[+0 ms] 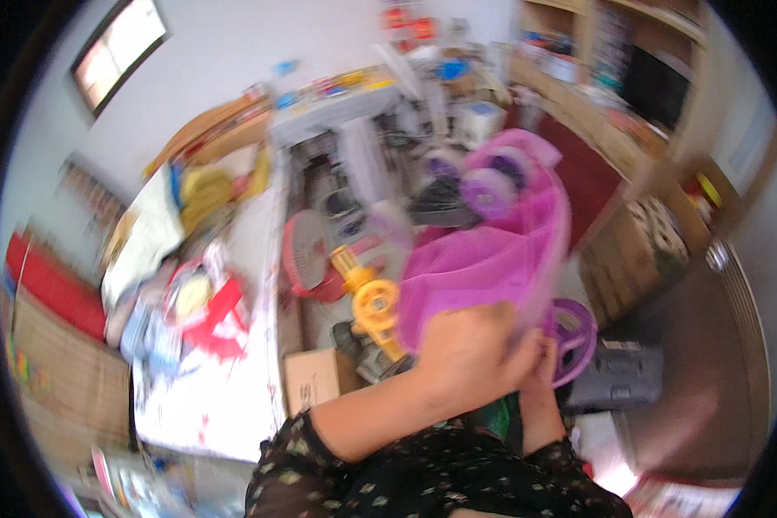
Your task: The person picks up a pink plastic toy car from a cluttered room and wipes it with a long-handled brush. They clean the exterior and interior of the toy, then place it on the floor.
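Observation:
A purple-pink plastic toy with wheels and what looks like a steering ring is held up before me; motion blurs it. Its sheer-looking magenta body spreads above my hands, with round lilac wheels at the far end. My left hand grips its near edge, the forearm crossing from the left. Just right of it, my right hand closes on the same edge, beside a purple ring with spokes. Left of the toy lies a yellow plastic toy part.
A bed with clothes and a red cloth stands left. A red electric fan, a cardboard box and a dark case are on the floor. A cluttered table is beyond, and wooden shelving is at right.

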Demonstrator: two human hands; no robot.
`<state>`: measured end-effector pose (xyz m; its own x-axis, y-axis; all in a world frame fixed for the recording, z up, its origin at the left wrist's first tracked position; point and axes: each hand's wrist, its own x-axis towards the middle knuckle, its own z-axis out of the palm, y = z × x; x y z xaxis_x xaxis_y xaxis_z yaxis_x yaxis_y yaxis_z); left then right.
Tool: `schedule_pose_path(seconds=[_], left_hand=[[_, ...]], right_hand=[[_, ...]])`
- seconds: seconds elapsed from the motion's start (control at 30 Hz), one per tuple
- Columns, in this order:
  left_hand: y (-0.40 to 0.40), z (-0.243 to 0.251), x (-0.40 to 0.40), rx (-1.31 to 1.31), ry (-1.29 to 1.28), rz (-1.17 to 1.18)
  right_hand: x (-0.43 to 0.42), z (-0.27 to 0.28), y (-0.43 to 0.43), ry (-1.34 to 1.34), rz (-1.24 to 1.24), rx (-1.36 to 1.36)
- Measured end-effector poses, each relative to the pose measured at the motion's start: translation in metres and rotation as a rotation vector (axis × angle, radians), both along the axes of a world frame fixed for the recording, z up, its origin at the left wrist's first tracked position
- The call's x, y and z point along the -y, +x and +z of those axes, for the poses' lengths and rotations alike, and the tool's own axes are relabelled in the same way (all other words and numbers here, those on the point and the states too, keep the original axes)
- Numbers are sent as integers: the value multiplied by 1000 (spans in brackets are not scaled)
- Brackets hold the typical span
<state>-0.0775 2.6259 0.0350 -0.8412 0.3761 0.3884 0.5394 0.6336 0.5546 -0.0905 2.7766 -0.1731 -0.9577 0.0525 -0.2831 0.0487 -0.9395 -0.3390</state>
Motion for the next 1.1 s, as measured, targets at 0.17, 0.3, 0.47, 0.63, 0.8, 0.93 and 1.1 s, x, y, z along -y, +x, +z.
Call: schedule_pose_path(seconds=[0.17, 0.3, 0.47, 0.63, 0.8, 0.93, 1.1], left_hand=[[16, 10, 23, 61, -9, 107], [27, 18, 51, 71, 24, 173], [33, 14, 79, 70, -54, 305], [60, 2, 105, 130, -42, 457], [99, 1, 134, 95, -40, 625], [123, 17, 145, 201, -132, 717], [161, 37, 155, 334, -55, 964]], right_hand=[[47, 49, 21, 268, 225, -322], [55, -11, 16, 266, 296, -287], [94, -23, 26, -184, 551, 47], [113, -35, 44, -241, 719, 15], [151, 3, 78, -112, 829, 37], [167, 19, 92, -230, 1025, 110], [165, 19, 101, -224, 1216, 261]])
